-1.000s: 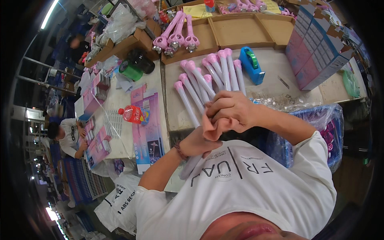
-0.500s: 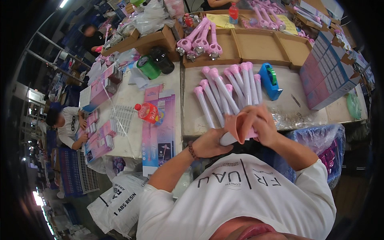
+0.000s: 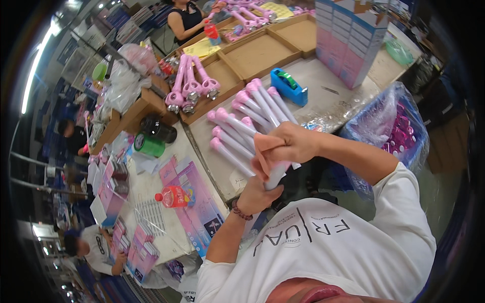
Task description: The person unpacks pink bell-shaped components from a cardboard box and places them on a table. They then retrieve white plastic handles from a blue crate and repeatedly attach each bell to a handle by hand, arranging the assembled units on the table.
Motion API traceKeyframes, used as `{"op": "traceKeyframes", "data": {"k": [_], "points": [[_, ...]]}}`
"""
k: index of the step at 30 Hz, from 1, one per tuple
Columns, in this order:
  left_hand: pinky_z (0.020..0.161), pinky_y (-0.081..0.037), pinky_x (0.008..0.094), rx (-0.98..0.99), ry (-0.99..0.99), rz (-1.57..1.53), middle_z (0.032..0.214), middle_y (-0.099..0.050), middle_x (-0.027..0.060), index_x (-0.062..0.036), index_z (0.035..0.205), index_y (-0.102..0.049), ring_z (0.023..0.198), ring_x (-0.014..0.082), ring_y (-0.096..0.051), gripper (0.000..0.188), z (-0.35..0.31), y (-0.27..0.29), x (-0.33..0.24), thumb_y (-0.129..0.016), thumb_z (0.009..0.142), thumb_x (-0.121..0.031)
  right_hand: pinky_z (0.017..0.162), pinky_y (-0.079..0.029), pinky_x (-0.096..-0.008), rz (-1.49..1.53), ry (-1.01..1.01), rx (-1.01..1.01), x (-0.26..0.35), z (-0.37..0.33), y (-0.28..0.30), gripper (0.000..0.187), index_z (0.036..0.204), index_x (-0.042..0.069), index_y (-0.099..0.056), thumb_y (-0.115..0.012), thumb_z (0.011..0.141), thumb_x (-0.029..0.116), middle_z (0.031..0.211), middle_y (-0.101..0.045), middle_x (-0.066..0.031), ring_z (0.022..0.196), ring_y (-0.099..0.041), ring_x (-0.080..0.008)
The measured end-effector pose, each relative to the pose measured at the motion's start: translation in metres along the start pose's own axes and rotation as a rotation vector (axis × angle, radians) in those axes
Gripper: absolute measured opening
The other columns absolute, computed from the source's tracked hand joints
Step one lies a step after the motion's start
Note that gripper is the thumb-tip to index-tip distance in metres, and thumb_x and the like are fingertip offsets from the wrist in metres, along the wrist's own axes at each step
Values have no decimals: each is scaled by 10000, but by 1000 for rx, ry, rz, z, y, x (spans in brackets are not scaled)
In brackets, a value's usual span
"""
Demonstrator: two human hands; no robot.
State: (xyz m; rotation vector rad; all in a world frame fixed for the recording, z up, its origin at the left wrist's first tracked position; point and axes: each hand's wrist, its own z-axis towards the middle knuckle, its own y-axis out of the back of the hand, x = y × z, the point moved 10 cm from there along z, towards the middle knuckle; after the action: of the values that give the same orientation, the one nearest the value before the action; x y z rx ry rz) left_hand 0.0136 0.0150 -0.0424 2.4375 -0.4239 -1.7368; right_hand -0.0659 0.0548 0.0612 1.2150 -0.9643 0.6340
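My left hand (image 3: 256,197) is wrapped round a white tube (image 3: 276,177) held in front of my chest. A bit of pink shows at the tube's upper end. There my right hand (image 3: 294,143) is closed on a floppy peach-coloured piece (image 3: 261,147), like cloth or thin rubber, folded over that end. What lies under the fold is hidden. Just beyond my hands, several white sticks with pink knobs (image 3: 235,123) lie side by side on the table (image 3: 203,140).
A blue tape dispenser (image 3: 290,87) stands past the sticks. Pink wand parts (image 3: 193,87) rest by a cardboard tray (image 3: 260,52). Left are a red-labelled bottle (image 3: 173,197) and green tape roll (image 3: 149,145); right, a plastic-lined bin (image 3: 376,134). Co-workers sit across and left.
My view has turned, so the table appears tilted and shifted left. Both hands keep their hold on the tube and the peach piece, and the right forearm now reaches across more level.
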Motion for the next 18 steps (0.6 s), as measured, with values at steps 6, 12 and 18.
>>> {"op": "traceKeyframes", "data": {"k": [6,12,18], "points": [[580,-497,352,113,3,-126,731,-627,92,-40,1062,-554,604,330,-616,356,27,-26,-17,-686,733,-77,733,-511,-339,1590,-237,-691,-63,-54,3,286,1038,62,-575,-532,887,300,965,-620,-97,843,-616,-196],[638,-483,483,-505,-293,535,841,-611,254,-26,1134,-489,789,461,-585,524,68,-44,-57,-740,690,-147,750,-496,-347,1497,-193,-1046,-127,-100,29,272,992,123,-582,-486,919,367,944,-617,-64,869,-600,-194],[492,-464,270,275,342,-430,674,-562,34,16,1016,-517,503,126,-560,353,45,-140,13,-711,758,-125,533,-495,-347,1614,-285,-812,-166,-141,51,295,904,112,-576,-488,909,393,800,-603,-62,621,-591,-195]]}}
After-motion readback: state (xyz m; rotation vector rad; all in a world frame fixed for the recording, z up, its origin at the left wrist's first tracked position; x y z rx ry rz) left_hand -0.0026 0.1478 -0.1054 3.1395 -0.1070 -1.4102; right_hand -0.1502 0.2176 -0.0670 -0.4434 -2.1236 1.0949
